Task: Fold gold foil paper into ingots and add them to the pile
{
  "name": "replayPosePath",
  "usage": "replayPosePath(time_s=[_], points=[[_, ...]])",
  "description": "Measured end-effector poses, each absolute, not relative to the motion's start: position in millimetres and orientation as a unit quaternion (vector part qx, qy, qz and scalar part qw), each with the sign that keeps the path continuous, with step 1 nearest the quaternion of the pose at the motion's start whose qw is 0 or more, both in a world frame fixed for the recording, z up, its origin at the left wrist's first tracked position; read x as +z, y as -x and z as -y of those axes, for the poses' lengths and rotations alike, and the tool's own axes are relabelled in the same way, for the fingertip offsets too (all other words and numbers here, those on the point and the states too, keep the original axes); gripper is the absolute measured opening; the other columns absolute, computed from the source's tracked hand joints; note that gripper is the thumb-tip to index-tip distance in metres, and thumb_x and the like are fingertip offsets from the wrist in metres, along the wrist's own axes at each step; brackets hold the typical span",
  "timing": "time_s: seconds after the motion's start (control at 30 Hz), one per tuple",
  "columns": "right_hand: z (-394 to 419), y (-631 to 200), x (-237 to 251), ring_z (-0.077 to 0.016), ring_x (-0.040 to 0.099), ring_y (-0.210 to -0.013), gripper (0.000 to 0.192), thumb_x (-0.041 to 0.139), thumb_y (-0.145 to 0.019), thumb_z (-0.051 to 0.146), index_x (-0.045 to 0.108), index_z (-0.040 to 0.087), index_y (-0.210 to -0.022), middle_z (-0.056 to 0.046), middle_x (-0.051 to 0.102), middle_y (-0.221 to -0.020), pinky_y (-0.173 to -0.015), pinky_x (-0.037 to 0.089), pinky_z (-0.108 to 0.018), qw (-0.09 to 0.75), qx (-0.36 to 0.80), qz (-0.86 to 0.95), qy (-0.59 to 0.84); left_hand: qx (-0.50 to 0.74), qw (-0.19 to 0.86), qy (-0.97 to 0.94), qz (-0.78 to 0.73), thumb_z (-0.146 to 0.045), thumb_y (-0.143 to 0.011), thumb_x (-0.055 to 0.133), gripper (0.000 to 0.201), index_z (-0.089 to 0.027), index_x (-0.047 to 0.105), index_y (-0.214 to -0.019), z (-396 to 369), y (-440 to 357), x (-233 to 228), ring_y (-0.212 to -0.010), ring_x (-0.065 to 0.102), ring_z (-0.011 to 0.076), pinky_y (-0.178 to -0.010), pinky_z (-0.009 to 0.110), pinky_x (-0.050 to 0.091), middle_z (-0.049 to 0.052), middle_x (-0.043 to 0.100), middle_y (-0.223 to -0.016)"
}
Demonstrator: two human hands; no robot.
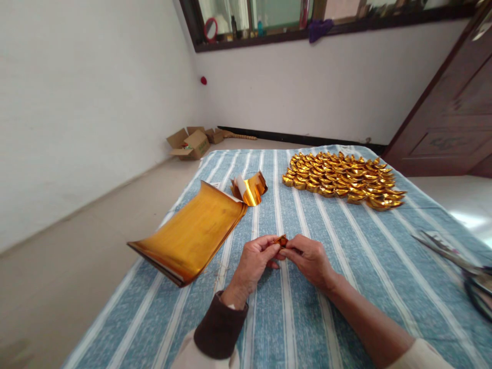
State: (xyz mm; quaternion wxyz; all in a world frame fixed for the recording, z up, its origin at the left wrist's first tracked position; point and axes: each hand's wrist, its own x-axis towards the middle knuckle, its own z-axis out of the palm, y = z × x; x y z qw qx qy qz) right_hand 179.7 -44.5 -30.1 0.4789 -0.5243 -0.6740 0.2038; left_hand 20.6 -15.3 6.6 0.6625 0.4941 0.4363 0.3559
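Striped cloth (346,266); gold paper (282,241) between fingers (274,247).

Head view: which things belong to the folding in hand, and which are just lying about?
In use:
- left hand and right hand, pinching a gold piece
- gold sheet stack
- curled sheet
- folded gold pile

Lying about:
- scissors
- cardboard boxes
- striped cloth

Small gold foil piece (282,241) — folded (mostly hidden), pinched between fingertips above striped cloth.
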Motion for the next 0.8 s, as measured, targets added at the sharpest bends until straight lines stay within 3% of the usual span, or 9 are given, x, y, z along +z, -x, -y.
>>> replayPosePath(time_s=[0.47, 0.6, 0.7, 0.8], points=[[47.4, -175.3, -26.1, -0.0114, 0.052, -0.054, 0.019, 0.065, -0.082, 0.033, 0.061, 0.021, -0.069, 0.003, 0.059, -0.060, -0.054, 0.040, -0.024, 0.479, 0.255, 0.639, 0.545, 0.366, 0.668, -0.482, -0.433, -0.030, -0.069, 0.077, 0.032, -0.011, 0.076, -0.094, 15.2, -22.3, 5.3, -0.057, 0.061, 0.0114, -0.051, 0.019, 0.046, 0.007, 0.072, -0.073], [48.3, -174.6, -25.3, -0.0123, 0.056, -0.057, 0.016, 0.069, -0.078, 0.035, 0.062, 0.021, -0.082, 0.003, 0.063, -0.065, -0.057, 0.043, -0.024, 0.481, 0.285, 0.622, 0.548, 0.381, 0.665, -0.471, -0.437, -0.028, -0.067, 0.077, 0.030, -0.010, 0.076, -0.092, 14.3, -22.8, 3.0, -0.052, 0.057, 0.0088, -0.050, 0.019, 0.044, 0.007, 0.072, -0.073], [48.0, -176.1, -25.4, -0.0135, 0.057, -0.057, 0.028, 0.069, -0.077, 0.038, 0.061, 0.020, -0.097, 0.002, 0.064, -0.066, -0.055, 0.044, -0.025, 0.498, 0.308, 0.600, 0.545, 0.394, 0.660, -0.464, -0.442, -0.027, -0.068, 0.076, 0.028, -0.011, 0.075, -0.091, 13.6, -22.2, 3.4, -0.053, 0.059, 0.0095, -0.050, 0.019, 0.044, 0.007, 0.072, -0.072], [47.0, -178.2, -26.6, -0.0131, 0.056, -0.053, 0.026, 0.063, -0.082, 0.041, 0.063, 0.019, -0.096, 0.001, 0.064, -0.064, -0.051, 0.043, -0.024, 0.499, 0.338, 0.590, 0.537, 0.405, 0.651, -0.457, -0.451, -0.028, -0.068, 0.076, 0.029, -0.011, 0.075, -0.092, 13.7, -21.4, 4.6, -0.058, 0.063, 0.0121, -0.051, 0.019, 0.046, 0.008, 0.073, -0.071]])
